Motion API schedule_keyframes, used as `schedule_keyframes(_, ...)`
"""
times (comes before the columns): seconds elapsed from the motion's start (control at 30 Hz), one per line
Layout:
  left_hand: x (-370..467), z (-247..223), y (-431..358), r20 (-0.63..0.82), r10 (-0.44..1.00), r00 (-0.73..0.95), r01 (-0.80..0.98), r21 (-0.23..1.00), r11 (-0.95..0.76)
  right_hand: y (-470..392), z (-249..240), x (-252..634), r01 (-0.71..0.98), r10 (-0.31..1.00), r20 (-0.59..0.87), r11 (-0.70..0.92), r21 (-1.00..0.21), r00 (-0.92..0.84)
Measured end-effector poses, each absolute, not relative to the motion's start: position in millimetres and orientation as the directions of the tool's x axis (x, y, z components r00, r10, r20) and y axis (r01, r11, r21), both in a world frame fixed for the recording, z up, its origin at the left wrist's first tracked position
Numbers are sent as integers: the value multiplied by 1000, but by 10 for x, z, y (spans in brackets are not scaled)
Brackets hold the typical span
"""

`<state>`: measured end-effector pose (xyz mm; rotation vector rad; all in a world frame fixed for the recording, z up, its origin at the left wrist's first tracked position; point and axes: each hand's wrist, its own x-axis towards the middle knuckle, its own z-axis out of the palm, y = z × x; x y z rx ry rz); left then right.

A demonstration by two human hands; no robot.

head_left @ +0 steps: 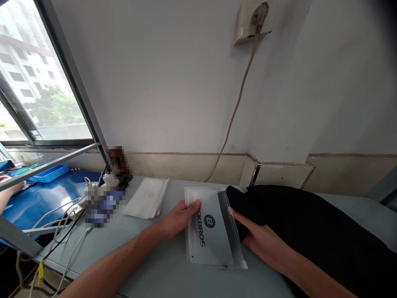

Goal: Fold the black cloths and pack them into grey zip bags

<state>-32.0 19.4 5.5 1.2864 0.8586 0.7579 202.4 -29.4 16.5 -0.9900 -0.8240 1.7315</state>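
Observation:
A translucent zip bag (214, 231) with dark lettering and a round logo is held over the grey table (149, 265). Something flat and pale, with a dark band along its right side, shows through the plastic. My left hand (181, 217) grips the bag's left edge, thumb on top and fingers beneath. On the opposite side, my right hand (257, 236) is closed on the bag's right edge, its fingers partly hidden behind it. Black fabric (297, 223) lies beside and beyond my right hand.
A stack of white bags (147, 198) lies left of centre. Farther left are blurred items, white cables (66, 219) and a metal frame. Past it, another person's arm (9, 192) shows near a blue tray (52, 173). A cord (237, 103) hangs down the wall.

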Motion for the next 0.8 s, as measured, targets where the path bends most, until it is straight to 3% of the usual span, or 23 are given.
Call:
schedule_keyframes(0.23, -312, 96, 131, -114, 805, 583, -12, 989, 149, -292, 160, 2073, -368, 937, -246, -326, -871, -248)
schedule_keyframes(0.5, -301, 126, 140, -55, 866, 498, -89, 989, 114, -324, 147, 2091, -278, 887, -322, -417, -865, -330)
schedule_keyframes(0.7, -386, 174, 230, -230, 835, 500, -80, 948, 309, -323, 136, 2081, -186, 879, -388, -445, -876, -276)
schedule_keyframes(0.8, -360, 111, 254, -254, 852, 457, -81, 943, 324, -312, 167, 2045, -185, 879, -385, -443, -877, -280)
